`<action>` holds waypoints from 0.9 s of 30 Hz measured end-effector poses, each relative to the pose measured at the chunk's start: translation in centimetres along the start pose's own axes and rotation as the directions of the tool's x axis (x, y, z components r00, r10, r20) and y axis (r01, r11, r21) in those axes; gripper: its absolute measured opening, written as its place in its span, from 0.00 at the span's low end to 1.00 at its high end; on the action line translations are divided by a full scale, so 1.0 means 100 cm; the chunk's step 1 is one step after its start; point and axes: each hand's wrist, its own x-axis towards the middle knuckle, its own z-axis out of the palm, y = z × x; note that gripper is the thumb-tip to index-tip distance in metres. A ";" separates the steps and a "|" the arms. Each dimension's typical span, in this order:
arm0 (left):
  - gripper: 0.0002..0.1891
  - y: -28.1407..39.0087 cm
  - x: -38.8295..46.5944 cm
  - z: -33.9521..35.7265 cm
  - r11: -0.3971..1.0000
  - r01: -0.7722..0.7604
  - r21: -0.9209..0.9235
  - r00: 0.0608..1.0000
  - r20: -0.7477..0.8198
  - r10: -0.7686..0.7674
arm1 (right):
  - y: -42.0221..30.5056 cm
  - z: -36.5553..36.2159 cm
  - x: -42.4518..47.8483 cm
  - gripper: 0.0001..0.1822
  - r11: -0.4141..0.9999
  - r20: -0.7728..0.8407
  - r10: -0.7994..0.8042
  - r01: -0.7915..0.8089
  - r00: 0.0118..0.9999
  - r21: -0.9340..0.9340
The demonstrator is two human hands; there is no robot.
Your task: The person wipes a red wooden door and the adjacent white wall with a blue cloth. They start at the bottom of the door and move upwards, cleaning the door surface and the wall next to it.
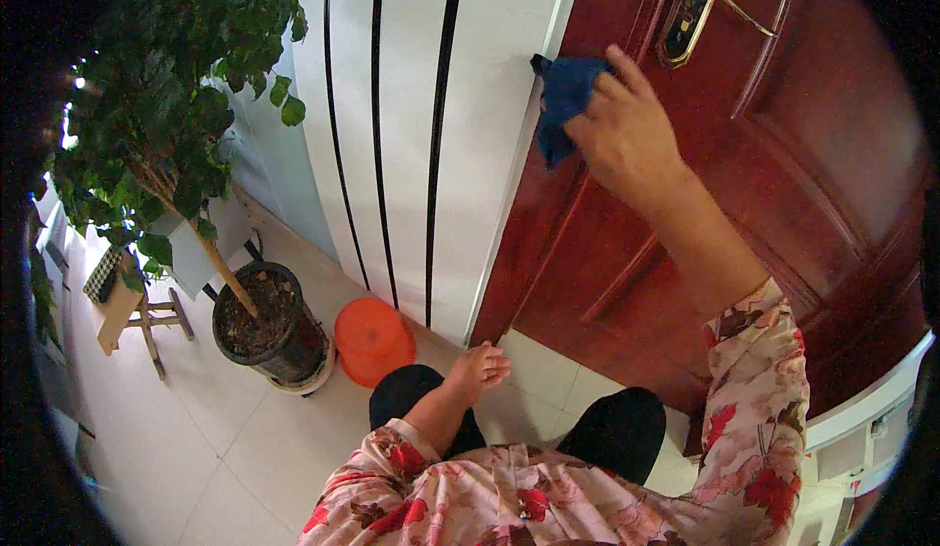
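Note:
A dark blue cloth (567,98) is bunched under the fingers of my right hand (624,131). It lies against the edge where the red-brown door frame (523,234) meets the white wall panel (490,112). One corner of the cloth sticks out to the left, over the pale trim. My left hand (479,371) is low in front of my knee, fingers loosely apart, with nothing in it. Behind that hand is the bottom end of the door frame. To the right of my raised arm stands the red-brown panelled door (734,179).
A brass lever handle (734,8) juts from the door, above my right hand. On the tiled floor (242,443) at left are an orange plastic bucket or basin (374,342), a leafy plant in a dark pot (268,326), and a small wooden stool (150,311).

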 end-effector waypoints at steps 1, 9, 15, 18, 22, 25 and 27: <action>0.29 0.000 0.000 0.003 1.000 0.010 0.013 1.000 -0.011 -0.010 | 0.005 -0.009 0.000 0.14 0.999 0.095 0.001 0.002 0.995 -0.037; 0.28 -0.002 0.002 0.003 1.000 -0.015 0.017 0.999 -0.040 0.016 | -0.020 0.011 -0.008 0.13 0.998 -0.134 -0.036 0.043 0.990 0.053; 0.27 -0.008 0.006 0.000 1.000 -0.002 0.000 1.000 -0.001 0.002 | 0.025 -0.003 0.010 0.15 0.985 -0.186 0.115 -0.137 0.976 -0.106; 0.28 -0.005 0.006 0.005 1.000 -0.014 -0.019 1.000 -0.008 0.014 | 0.000 0.007 -0.003 0.15 0.998 -0.146 0.059 -0.057 0.988 0.017; 0.28 -0.007 0.008 -0.008 0.999 -0.020 0.030 1.000 -0.019 0.021 | -0.002 -0.014 0.001 0.14 0.999 0.127 0.044 -0.043 0.991 -0.015; 0.26 -0.009 0.007 0.003 0.998 -0.013 0.054 1.000 0.007 0.012 | 0.018 -0.013 0.013 0.14 0.988 -0.071 0.115 -0.122 0.991 -0.096; 0.26 -0.013 0.010 0.007 0.999 -0.012 0.046 1.000 0.019 0.011 | 0.014 0.006 0.008 0.15 0.994 -0.269 0.091 -0.105 0.959 -0.037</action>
